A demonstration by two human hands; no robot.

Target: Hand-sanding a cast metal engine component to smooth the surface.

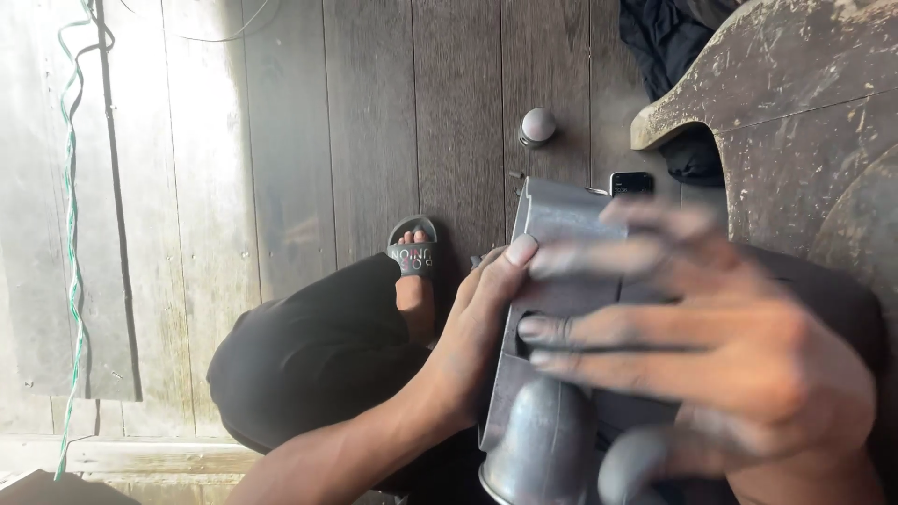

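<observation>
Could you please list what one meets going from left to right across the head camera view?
Green twisted cord → black sandal on the foot → left hand → grey moulded panel → right hand, which lies over the panel's right part.

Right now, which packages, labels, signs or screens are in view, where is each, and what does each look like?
Phone: flat on the wooden floor beyond the grey panel, small dark rectangle, screen unlit.
Sandal strap: on the foot at frame centre, black band with pale printed lettering.
No packages or signs show. The left hand and right hand grip the grey panel, which carries no visible label.
</observation>
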